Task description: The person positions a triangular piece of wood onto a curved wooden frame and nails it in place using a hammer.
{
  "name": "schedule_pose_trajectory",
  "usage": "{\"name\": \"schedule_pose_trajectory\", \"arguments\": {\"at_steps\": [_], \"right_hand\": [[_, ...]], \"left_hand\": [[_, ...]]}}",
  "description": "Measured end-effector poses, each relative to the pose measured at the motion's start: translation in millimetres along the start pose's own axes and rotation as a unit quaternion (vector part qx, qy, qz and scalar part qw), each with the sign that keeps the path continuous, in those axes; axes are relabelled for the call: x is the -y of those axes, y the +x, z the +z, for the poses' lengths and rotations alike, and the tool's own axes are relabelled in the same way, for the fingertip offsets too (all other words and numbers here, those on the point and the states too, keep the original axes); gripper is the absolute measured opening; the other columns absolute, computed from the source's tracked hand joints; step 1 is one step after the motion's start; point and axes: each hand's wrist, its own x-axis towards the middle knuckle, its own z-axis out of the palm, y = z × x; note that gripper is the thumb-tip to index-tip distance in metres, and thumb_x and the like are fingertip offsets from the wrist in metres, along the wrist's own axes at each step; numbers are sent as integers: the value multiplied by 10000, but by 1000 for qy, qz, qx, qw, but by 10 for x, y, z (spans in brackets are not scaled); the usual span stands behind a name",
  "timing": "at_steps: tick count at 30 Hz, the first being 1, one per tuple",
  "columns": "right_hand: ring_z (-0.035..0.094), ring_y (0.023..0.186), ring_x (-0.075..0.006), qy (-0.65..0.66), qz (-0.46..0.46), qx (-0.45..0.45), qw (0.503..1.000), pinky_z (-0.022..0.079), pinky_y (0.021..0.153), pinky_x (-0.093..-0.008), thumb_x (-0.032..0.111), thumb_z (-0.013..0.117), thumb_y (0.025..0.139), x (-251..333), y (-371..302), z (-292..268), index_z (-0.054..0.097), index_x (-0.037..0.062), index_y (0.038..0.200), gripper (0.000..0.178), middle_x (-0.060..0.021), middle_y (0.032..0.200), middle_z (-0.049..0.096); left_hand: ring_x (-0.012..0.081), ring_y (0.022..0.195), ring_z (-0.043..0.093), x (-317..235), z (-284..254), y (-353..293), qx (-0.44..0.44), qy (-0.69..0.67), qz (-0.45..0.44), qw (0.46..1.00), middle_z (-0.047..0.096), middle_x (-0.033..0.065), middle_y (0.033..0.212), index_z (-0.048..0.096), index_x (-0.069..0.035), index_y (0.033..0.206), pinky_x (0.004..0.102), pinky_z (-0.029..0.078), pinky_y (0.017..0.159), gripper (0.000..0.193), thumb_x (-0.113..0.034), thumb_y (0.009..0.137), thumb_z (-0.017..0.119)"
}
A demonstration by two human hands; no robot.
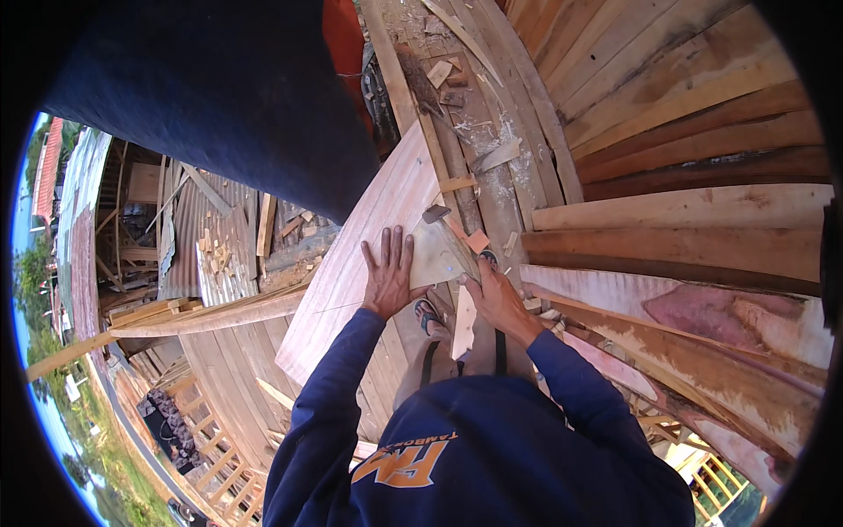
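My left hand lies flat with fingers spread on a wide, pinkish board that runs diagonally in front of me. Beside its fingertips is a hammer, its dark head over the board and its reddish handle slanting toward my right side. A smaller pale wood surface shows between my hands. My right hand is closed near that surface's right edge, thumb and fingers bent; what they grip is hidden. Just below the thumb is a pale wood strip with a jagged edge.
Long rough planks are stacked on the right. Wood offcuts and shavings lie on the boards ahead. A large dark blue shape blocks the upper left. My sandalled foot stands beneath my hands. Corrugated metal sheets lie at left.
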Motion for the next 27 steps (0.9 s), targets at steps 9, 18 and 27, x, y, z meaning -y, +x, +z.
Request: {"name": "schedule_pose_trajectory", "arguments": {"at_steps": [9, 18, 27], "right_hand": [[631, 599, -342, 238, 104, -17, 965, 508, 516, -432, 316, 489, 1023, -90, -192, -208, 458, 24, 1157, 323, -209, 803, 614], [430, 438, -118, 603, 275, -40, 748, 401, 353, -281, 388, 457, 1042, -132, -505, -168, 449, 98, 1065, 292, -24, 659, 440], [589, 536, -214, 376, 219, 28, 900, 465, 427, -386, 337, 495, 1024, 101, -384, -23, 451, 67, 1130, 293, -96, 660, 554]], "left_hand": [[413, 1503, 94, 4, -53, 1, 21, -14, -14, 1000, 147, 235, 1611, 237, 16, 1524, 724, 58, 1127, 1165, -659, 701, 711], [407, 1506, 88, 14, -21, 20, 8, -19, -6, 1000, 143, 234, 1614, 239, 21, 1523, 721, 47, 1130, 1181, -660, 686, 720], [400, 1511, 72, 27, -26, -3, 11, -14, -4, 1000, 136, 220, 1622, 241, 10, 1528, 727, 47, 1125, 1158, -668, 708, 697]]}}
